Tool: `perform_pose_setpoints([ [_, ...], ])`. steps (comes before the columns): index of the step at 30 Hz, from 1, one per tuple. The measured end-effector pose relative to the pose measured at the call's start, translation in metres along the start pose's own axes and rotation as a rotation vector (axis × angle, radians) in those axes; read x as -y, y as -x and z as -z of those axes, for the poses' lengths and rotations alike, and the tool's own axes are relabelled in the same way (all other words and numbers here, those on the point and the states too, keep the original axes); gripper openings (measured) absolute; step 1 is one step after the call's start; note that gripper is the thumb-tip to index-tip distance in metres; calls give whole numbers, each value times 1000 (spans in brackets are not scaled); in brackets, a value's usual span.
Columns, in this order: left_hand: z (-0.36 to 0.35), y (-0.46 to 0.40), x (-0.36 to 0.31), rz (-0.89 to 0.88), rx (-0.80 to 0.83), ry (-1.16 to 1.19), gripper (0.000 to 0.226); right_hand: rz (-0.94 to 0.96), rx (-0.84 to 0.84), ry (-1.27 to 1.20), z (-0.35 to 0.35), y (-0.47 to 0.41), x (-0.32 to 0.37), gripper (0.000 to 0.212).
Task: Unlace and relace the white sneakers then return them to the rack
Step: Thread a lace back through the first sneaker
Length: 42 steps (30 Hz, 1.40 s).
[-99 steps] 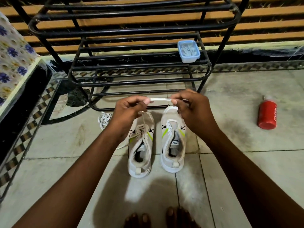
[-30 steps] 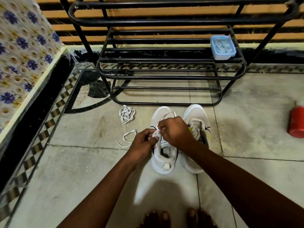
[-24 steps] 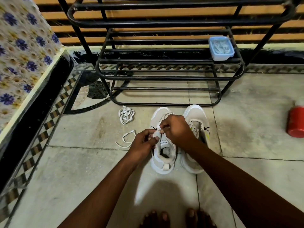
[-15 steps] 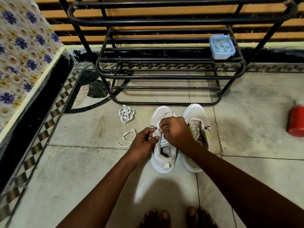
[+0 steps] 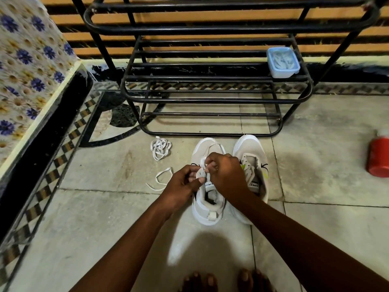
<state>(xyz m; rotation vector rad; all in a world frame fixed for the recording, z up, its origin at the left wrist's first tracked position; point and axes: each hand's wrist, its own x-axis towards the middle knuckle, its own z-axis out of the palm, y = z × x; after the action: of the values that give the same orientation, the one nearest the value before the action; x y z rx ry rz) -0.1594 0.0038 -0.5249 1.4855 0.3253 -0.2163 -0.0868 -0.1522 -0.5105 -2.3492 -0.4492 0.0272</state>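
Two white sneakers stand side by side on the floor, toes toward the black metal rack [image 5: 210, 100]. Over the left sneaker [image 5: 207, 209], my left hand [image 5: 183, 182] and my right hand [image 5: 223, 171] meet at its eyelets. Both pinch a white lace [image 5: 202, 168] there; its loose end [image 5: 160, 180] trails onto the floor to the left. The right sneaker [image 5: 251, 153] has no lace in its eyelets, and my right forearm covers its heel. A second lace [image 5: 160, 148] lies bundled on the floor left of the shoes.
A blue lidded box [image 5: 283, 62] sits on the rack's middle shelf at the right. A red bottle [image 5: 379, 158] lies on the floor at the far right. A flower-patterned covered ledge [image 5: 27, 66] borders the left. My bare toes [image 5: 225, 281] show at the bottom.
Earlier both hands held the lace stretched in the air above the shoes. They came down onto the left sneaker and have worked at its eyelets with little movement over the last second.
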Motion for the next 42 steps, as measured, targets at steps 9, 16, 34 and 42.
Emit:
perform_pose_setpoints([
  [9, -10, -1, -11, -98, -178, -165, 15, -39, -15, -73, 2, 3, 11, 12],
  [16, -22, -11, -14, -208, -327, -516, 15, 31, -121, 174, 3, 43, 17, 29],
  [34, 53, -10, -116, -700, -436, -675, 14, -22, -59, 152, -7, 47, 16, 19],
  [42, 61, -6, -69, -542, -125, -1090, 13, -13, -66, 158, -6, 47, 18, 26],
])
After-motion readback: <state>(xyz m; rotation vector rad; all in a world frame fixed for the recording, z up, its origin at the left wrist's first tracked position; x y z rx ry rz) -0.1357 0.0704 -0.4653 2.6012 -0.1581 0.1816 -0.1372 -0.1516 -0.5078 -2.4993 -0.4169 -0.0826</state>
